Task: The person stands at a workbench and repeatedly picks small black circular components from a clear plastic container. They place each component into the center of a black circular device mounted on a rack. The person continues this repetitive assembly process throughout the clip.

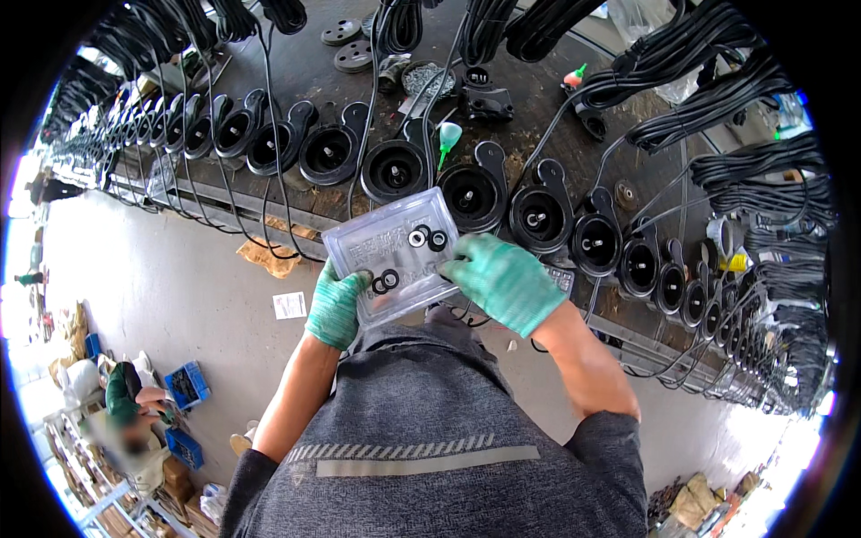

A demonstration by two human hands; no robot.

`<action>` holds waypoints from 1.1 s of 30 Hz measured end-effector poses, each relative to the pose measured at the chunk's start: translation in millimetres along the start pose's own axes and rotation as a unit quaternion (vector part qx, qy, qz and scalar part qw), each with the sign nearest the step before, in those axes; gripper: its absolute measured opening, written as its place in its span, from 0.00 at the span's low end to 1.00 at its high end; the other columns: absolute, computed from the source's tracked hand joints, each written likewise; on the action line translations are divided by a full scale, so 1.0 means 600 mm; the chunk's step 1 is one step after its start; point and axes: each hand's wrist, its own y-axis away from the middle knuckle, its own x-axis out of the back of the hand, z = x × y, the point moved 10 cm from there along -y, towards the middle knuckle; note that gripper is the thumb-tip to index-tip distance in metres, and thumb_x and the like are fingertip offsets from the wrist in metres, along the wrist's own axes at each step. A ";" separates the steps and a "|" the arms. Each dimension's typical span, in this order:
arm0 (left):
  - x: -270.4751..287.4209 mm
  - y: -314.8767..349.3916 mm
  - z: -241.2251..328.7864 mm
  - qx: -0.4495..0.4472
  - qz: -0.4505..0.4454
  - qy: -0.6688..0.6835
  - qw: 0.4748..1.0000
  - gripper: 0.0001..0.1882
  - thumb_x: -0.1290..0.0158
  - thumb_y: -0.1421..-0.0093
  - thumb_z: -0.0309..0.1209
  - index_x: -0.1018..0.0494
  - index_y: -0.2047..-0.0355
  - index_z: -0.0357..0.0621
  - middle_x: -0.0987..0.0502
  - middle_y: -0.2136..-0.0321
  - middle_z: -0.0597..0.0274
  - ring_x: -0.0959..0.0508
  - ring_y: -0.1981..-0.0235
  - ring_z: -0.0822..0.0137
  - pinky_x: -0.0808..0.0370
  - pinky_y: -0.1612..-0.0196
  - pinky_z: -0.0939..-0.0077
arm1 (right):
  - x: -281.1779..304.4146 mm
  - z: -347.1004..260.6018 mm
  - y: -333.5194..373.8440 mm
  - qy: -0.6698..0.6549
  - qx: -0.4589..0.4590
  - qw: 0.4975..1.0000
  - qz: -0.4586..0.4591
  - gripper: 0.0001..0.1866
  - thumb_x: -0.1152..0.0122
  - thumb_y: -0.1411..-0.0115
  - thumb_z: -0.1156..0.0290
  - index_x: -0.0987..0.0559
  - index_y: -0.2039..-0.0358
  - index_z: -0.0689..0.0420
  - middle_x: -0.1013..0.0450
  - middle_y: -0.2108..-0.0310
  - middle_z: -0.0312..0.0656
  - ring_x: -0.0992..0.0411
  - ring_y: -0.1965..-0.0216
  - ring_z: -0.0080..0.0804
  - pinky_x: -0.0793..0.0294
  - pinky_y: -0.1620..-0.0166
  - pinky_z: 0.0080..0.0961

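Observation:
My left hand point(337, 307), in a green glove, is closed on the lower left edge of a shallow transparent plastic tray point(377, 226). Its thumb presses over the rim. Inside the tray lie several small black rings: one group point(385, 282) by my left thumb and another point(428, 238) toward the far right, one with a pale centre. My right hand point(511, 280), also gloved, has its fingers pinched together at the tray's right edge; what they grip is hidden. Just past the tray sits a round black housing point(472, 197) with a metal shaft in its middle.
A long row of similar black housings point(327, 154) runs along the dark workbench point(574, 148), with bundled black cables point(668, 56) behind. A green-tipped bottle point(449, 139) and a dish of small metal parts point(428, 81) stand there. Another person point(134, 403) is at the lower left beside blue crates point(186, 386).

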 end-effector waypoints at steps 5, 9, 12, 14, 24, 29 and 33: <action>0.022 -0.026 0.014 0.002 -0.003 -0.012 1.000 0.27 0.52 0.38 0.13 0.31 0.38 0.42 0.20 0.48 0.51 0.15 0.53 0.55 0.09 0.59 0.62 | -0.044 -0.011 -0.037 0.090 0.015 0.990 -0.104 0.08 0.37 0.42 0.73 0.17 0.61 0.57 0.23 0.53 0.45 0.21 0.52 0.44 0.16 0.55 0.38; 0.039 -0.026 0.029 0.027 0.006 0.001 1.000 0.30 0.46 0.44 0.16 0.29 0.39 0.35 0.19 0.49 0.49 0.15 0.53 0.53 0.11 0.50 0.58 | -0.039 -0.018 -0.065 0.027 -0.006 0.992 -0.126 0.08 0.37 0.40 0.71 0.17 0.61 0.56 0.23 0.54 0.44 0.21 0.53 0.45 0.17 0.54 0.39; 0.051 -0.028 0.040 0.035 0.002 0.015 0.999 0.29 0.48 0.44 0.15 0.29 0.39 0.34 0.19 0.48 0.47 0.15 0.53 0.52 0.10 0.51 0.57 | -0.042 -0.011 -0.076 -0.008 -0.012 0.995 -0.103 0.07 0.37 0.38 0.69 0.17 0.60 0.54 0.22 0.55 0.43 0.21 0.54 0.43 0.17 0.53 0.39; 0.058 -0.028 0.049 0.035 0.002 0.013 0.999 0.28 0.49 0.43 0.15 0.30 0.39 0.34 0.19 0.48 0.47 0.15 0.53 0.51 0.10 0.52 0.56 | -0.050 -0.006 -0.079 -0.006 -0.014 0.995 -0.098 0.07 0.37 0.38 0.69 0.17 0.61 0.54 0.22 0.57 0.42 0.20 0.54 0.43 0.17 0.53 0.39; 0.091 -0.034 0.063 0.028 0.015 -0.004 0.999 0.27 0.51 0.38 0.12 0.30 0.38 0.39 0.19 0.49 0.52 0.15 0.52 0.55 0.10 0.56 0.60 | -0.047 -0.023 -0.104 -0.047 -0.035 0.998 -0.039 0.09 0.37 0.35 0.67 0.20 0.57 0.56 0.20 0.61 0.45 0.18 0.62 0.47 0.16 0.62 0.39; 0.104 -0.026 0.079 0.006 0.038 0.000 0.999 0.27 0.51 0.38 0.12 0.30 0.38 0.37 0.20 0.48 0.49 0.16 0.52 0.55 0.09 0.57 0.62 | 0.041 0.068 -0.068 -0.141 -0.177 0.950 0.217 0.09 0.31 0.39 0.73 0.20 0.58 0.54 0.20 0.60 0.43 0.19 0.63 0.47 0.17 0.61 0.37; 0.117 -0.026 0.077 0.012 0.043 -0.012 0.999 0.27 0.51 0.38 0.12 0.30 0.38 0.37 0.20 0.48 0.50 0.16 0.53 0.56 0.09 0.57 0.61 | 0.023 0.166 -0.024 0.015 -0.215 0.933 0.288 0.10 0.30 0.42 0.76 0.18 0.60 0.55 0.19 0.59 0.43 0.20 0.58 0.46 0.19 0.56 0.38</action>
